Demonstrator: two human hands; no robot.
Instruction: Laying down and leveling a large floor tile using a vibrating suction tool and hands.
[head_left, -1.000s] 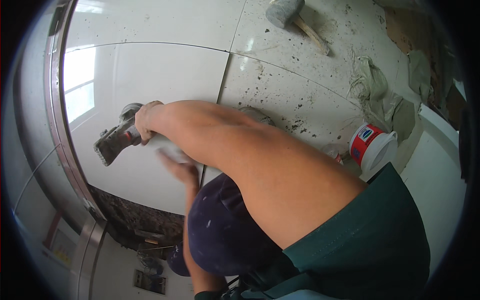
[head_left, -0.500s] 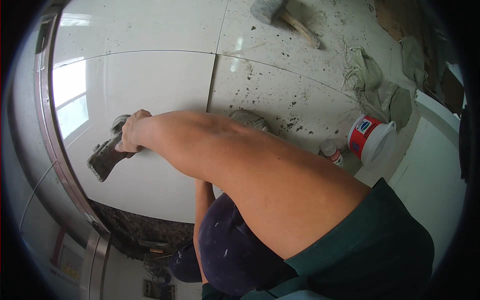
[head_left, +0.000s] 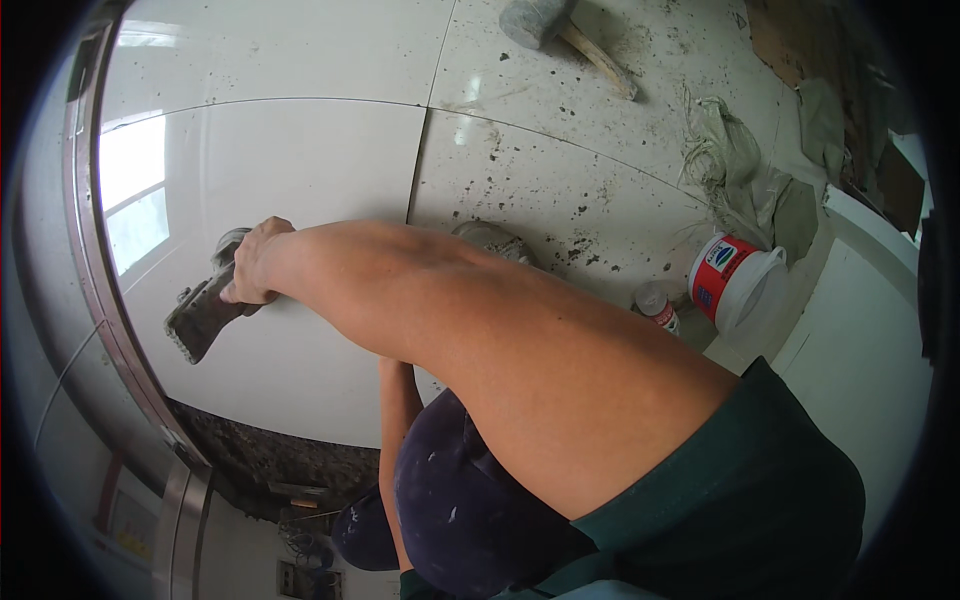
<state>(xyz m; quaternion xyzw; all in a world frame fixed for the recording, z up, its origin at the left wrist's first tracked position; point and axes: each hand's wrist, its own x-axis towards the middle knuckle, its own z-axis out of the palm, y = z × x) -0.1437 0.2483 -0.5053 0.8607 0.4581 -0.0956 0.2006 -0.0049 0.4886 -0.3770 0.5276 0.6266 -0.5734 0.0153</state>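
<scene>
My right arm stretches across to the left over a large pale floor tile (head_left: 300, 170). At its end my right hand (head_left: 262, 262) is closed around the grip of a grey, cement-smeared hand-held power tool (head_left: 200, 318). The tool's rounded end shows above my fingers and its blocky end below them. My left forearm (head_left: 396, 415) rises beside my knee and passes under the right arm, which hides the left hand and its fingers. Behind my right arm a dusty grey object (head_left: 492, 240) peeks out, too covered to name.
A mallet (head_left: 540, 22) lies on the dirt-specked tiles at the top. Crumpled woven sacking (head_left: 730, 150), a red-and-white bucket (head_left: 718, 275) and a small bottle (head_left: 656, 304) are at the right. A metal frame (head_left: 112, 290) borders the left side; dark rough mortar (head_left: 270, 440) shows beyond the tile's near edge.
The whole view has shifted slightly, so everything sits a little farther left. My right hand keeps its grasp on the power tool at nearly the same spot on the tile.
</scene>
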